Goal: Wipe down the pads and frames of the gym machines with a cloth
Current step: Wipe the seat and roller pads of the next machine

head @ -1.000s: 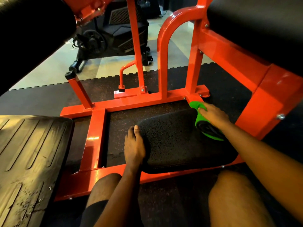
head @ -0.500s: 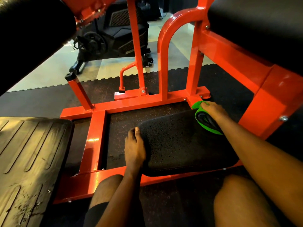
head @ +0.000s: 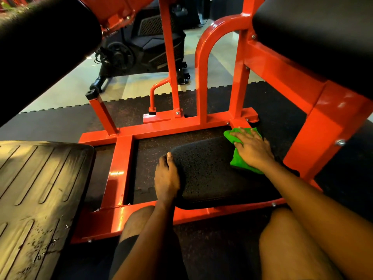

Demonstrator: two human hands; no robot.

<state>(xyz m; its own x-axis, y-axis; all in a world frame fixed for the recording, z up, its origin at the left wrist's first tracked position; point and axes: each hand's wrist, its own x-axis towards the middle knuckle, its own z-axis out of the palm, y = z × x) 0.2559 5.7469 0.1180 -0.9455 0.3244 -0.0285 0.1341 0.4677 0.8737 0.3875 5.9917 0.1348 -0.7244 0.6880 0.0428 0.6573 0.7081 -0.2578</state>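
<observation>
Dark speckled rubber matting [head: 60, 124] covered the ground where I knelt, its toothed edge meeting a pale, glossy floor [head: 66, 87] beyond. A black exercise machine [head: 145, 45] stood on that pale stretch, which caught soft light.

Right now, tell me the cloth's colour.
Bright green; the cloth shows best in the head view.

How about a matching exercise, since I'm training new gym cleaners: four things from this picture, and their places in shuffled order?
Things:
1. cloth
2. left hand
3. ribbed footplate
4. exercise bike

Places:
A. at the pad's left edge
B. under the right hand, at the pad's far right corner
C. farthest away, behind the red frame
D. at the left, beside the red frame

Pairs: 1-B, 2-A, 3-D, 4-C
</observation>
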